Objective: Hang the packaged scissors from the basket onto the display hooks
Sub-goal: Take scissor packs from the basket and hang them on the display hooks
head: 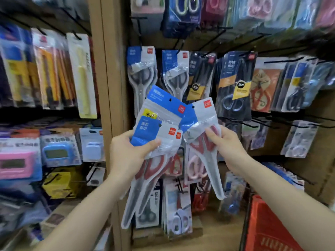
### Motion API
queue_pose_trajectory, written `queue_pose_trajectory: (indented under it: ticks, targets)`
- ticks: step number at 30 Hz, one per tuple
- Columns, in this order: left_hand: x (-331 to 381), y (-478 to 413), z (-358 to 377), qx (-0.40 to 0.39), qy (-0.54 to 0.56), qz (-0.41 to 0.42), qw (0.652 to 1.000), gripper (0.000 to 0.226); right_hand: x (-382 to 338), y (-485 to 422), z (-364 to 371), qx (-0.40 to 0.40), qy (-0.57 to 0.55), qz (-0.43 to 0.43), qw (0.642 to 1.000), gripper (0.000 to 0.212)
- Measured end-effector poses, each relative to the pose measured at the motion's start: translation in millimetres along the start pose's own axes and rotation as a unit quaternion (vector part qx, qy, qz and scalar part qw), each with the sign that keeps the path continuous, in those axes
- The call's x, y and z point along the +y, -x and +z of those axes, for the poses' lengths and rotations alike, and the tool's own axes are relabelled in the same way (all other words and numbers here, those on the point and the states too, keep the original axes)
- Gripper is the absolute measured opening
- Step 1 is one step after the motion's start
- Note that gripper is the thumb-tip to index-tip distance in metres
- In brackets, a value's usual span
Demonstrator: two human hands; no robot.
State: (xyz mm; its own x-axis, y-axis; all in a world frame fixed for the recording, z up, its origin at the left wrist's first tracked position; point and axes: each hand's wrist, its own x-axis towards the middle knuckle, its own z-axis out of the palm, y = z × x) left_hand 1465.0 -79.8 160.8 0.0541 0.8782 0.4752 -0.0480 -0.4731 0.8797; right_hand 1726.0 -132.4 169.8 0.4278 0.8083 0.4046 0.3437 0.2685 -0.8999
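Fingers [211, 132] of right hand [227, 146] pinch single clear-plastic scissors pack, red handles, blue-white card header [202, 116]. Pack held apart from stack, hang hole free above fingertips, likely for hooking. Left hand [129, 153], thumb in front, clamps fanned stack of matching red-handled packs [159, 122], probably as reserve. Black wire display hooks [204, 55] above and beyond fingers, not yet reached. Red plastic basket [262, 223] below right wrist.

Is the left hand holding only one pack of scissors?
No, the left hand grips a fanned stack of scissor packs; the right hand holds a separate pack.
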Motion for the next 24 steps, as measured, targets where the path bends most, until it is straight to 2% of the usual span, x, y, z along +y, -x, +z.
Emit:
queue_pose_trajectory:
  ticks: [6, 13, 17, 24]
  targets:
    - [37, -36, -27, 0.025, 0.013, 0.058, 0.998, 0.022, -37, -39, 3, 0.012, 0.021, -0.069, 0.997, 0.01]
    - [76, -92, -34, 0.047, 0.037, 0.083, 0.995, 0.023, -82, -76, 12, 0.029, -0.071, -0.026, 0.997, 0.016]
    - [91, -122, -32, 0.033, 0.038, 0.097, 0.994, 0.03, -108, -98, 21, 0.033, -0.131, -0.025, 0.99, 0.004]
    - [93, -155, -31, 0.069, -0.013, 0.154, 0.985, 0.024, -132, -130, 34, 0.029, -0.145, -0.048, 0.988, 0.019]
